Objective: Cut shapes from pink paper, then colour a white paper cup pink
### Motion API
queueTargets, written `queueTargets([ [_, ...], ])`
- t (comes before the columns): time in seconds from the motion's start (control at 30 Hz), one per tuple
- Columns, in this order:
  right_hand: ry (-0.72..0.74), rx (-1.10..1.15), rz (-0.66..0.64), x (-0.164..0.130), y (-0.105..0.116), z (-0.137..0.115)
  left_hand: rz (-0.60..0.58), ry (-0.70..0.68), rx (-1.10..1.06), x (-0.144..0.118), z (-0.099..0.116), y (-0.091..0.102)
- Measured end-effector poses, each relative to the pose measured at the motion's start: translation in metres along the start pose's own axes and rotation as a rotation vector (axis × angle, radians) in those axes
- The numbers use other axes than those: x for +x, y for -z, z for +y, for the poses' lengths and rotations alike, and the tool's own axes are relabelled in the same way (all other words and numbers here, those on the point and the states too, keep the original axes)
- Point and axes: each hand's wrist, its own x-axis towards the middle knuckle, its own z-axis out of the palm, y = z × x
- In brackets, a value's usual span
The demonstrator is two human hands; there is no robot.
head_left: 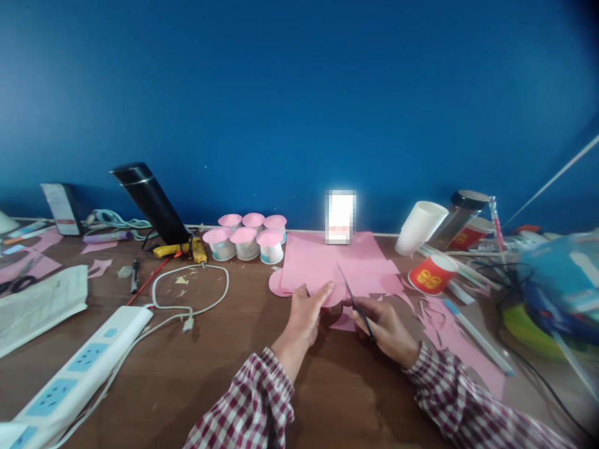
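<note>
Brown wood table (224, 349) stands against a deep blue wall (299, 93) — cups, cables and pink scraps are spread over it. At the middle, the left hand (306, 312) pinches the near edge of a pink sheet (337, 265). The right hand (386, 327) is closed around scissors (356, 302) — blades up, touching the sheet.

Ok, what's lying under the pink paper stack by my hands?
A round pink disc pokes out from under the pink paper stack's left edge, on the wooden table. Whatever lies beneath the middle is covered.
</note>
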Motion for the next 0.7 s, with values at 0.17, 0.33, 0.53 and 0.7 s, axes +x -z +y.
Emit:
queueTargets([
  [0.17,0.009,-0.006,-0.009,-0.0002,0.0007,-0.0012,-0.005,0.013,-0.005,-0.0017,0.0024,-0.0015],
  [0.33,0.032,-0.028,-0.014,0.0005,0.0013,-0.0019,-0.007,0.033,0.018,-0.0032,0.0048,-0.0017],
  [0.53,0.016,-0.02,-0.02,0.0005,0.0018,-0.0035,0.014,0.017,0.017,-0.0008,0.0014,0.0008],
  [0.7,0.015,-0.02,-0.021,0.002,0.0014,-0.0049,-0.002,0.014,0.011,0.0001,-0.0001,0.0015],
])
